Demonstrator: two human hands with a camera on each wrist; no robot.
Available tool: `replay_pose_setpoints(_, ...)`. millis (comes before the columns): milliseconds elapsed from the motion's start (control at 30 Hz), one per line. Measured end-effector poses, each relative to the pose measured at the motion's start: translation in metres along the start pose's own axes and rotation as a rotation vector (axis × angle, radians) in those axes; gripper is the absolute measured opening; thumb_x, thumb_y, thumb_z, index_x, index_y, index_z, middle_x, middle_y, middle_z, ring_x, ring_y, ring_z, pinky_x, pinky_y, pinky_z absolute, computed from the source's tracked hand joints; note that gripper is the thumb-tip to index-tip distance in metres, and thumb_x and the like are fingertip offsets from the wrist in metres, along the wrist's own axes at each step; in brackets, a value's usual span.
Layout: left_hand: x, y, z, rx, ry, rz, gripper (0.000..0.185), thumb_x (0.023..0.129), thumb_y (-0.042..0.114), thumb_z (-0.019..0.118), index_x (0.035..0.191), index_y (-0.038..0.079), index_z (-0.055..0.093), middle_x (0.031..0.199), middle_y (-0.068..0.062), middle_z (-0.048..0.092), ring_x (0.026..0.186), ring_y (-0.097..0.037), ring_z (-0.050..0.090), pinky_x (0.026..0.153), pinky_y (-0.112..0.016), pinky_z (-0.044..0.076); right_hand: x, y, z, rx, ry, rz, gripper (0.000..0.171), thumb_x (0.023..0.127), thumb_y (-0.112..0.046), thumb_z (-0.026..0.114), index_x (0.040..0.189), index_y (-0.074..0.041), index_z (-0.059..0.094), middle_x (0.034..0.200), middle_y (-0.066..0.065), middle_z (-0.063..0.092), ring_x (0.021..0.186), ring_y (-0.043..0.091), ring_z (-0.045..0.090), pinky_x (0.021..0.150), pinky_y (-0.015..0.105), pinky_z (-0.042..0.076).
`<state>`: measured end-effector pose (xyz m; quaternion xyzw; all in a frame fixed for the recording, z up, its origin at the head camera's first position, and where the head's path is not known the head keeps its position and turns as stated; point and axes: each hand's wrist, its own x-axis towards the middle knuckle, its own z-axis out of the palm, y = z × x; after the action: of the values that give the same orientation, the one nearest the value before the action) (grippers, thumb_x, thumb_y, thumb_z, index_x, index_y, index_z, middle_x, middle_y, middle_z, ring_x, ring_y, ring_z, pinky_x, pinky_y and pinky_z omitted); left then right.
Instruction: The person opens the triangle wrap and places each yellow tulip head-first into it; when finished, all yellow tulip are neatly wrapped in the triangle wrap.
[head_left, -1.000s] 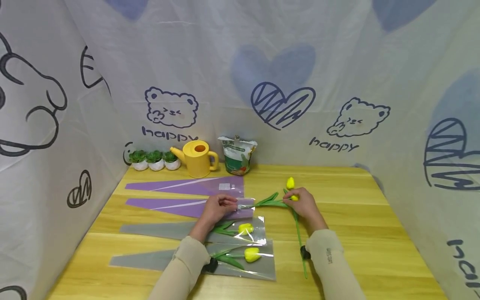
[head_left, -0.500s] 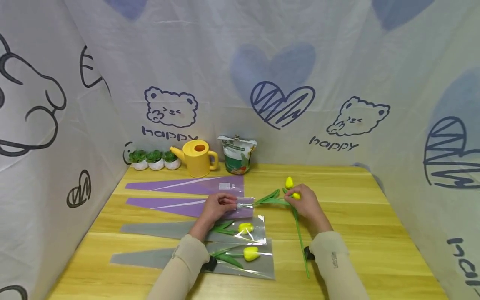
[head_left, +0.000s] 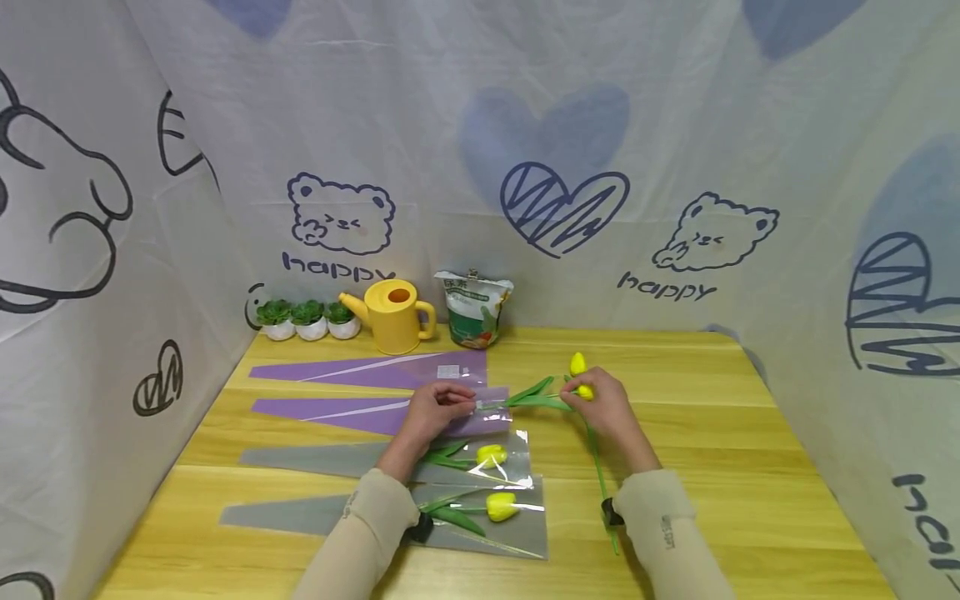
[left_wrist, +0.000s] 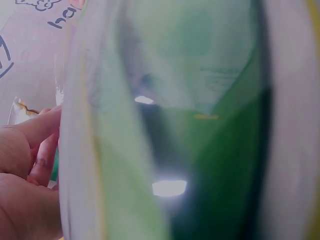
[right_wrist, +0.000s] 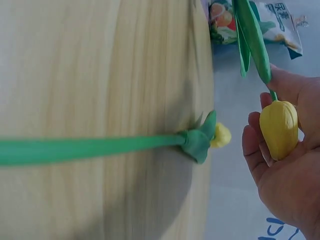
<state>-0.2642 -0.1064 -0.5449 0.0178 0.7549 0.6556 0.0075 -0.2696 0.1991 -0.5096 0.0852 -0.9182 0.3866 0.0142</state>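
Note:
My left hand (head_left: 459, 407) pinches the open mouth of the nearer purple sleeve (head_left: 337, 410) on the wooden table (head_left: 712, 433). My right hand (head_left: 583, 400) grips a yellow tulip (head_left: 584, 392) by its head, and the green stem and leaves (head_left: 528, 398) point left with the tip at the sleeve's mouth. In the right wrist view the yellow bud (right_wrist: 278, 129) lies in my curled fingers. A second yellow tulip (head_left: 577, 363) lies loose on the table, its long stem (head_left: 600, 479) running toward me beside my right forearm. The left wrist view is a green blur with my fingers (left_wrist: 30, 145) at the left.
A second purple sleeve (head_left: 367, 371) lies behind the first. Two grey sleeves, each holding a yellow tulip (head_left: 491, 455) (head_left: 501, 506), lie nearer me. A yellow watering can (head_left: 393, 317), a soil bag (head_left: 474, 310) and three small potted plants (head_left: 307, 321) stand along the back curtain.
My right hand has moved the tulip slightly left, bringing its stem tip up to the sleeve mouth. My left hand stays on the sleeve.

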Motion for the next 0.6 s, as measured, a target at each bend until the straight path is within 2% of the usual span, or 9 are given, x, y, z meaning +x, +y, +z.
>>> replay_pose_setpoints(133, 0.000, 0.001, 0.001, -0.003, 0.006, 0.008, 0.020, 0.084, -0.001, 0.083, 0.103, -0.005, 0.077, 0.095, -0.020, 0.078, 0.074, -0.008, 0.065, 0.066, -0.019, 0.049, 0.000, -0.004, 0.005, -0.005, 0.010, -0.026, 0.010, 0.097, -0.017, 0.074, 0.100, -0.008, 0.077, 0.122, 0.020, 0.066, 0.123, 0.043, 0.059, 0.109, 0.060, 0.044)
replay_pose_setpoints(400, 0.001, 0.003, 0.002, 0.007, -0.006, 0.009, 0.018, 0.084, -0.001, 0.083, 0.102, -0.001, 0.079, 0.092, -0.012, 0.079, 0.075, -0.009, 0.066, 0.067, -0.020, 0.050, 0.002, -0.012, 0.018, 0.004, 0.036, -0.083, 0.007, 0.094, -0.014, 0.077, 0.095, -0.008, 0.078, 0.111, 0.016, 0.070, 0.114, 0.037, 0.063, 0.105, 0.057, 0.047)
replay_pose_setpoints(600, 0.002, 0.006, 0.004, 0.010, -0.035, 0.020, 0.018, 0.085, 0.001, 0.083, 0.103, 0.001, 0.079, 0.095, -0.012, 0.079, 0.076, -0.009, 0.066, 0.068, -0.020, 0.051, 0.002, -0.017, 0.027, -0.002, 0.052, -0.090, 0.006, 0.092, -0.014, 0.078, 0.093, -0.009, 0.078, 0.109, 0.014, 0.072, 0.111, 0.035, 0.064, 0.104, 0.053, 0.048)
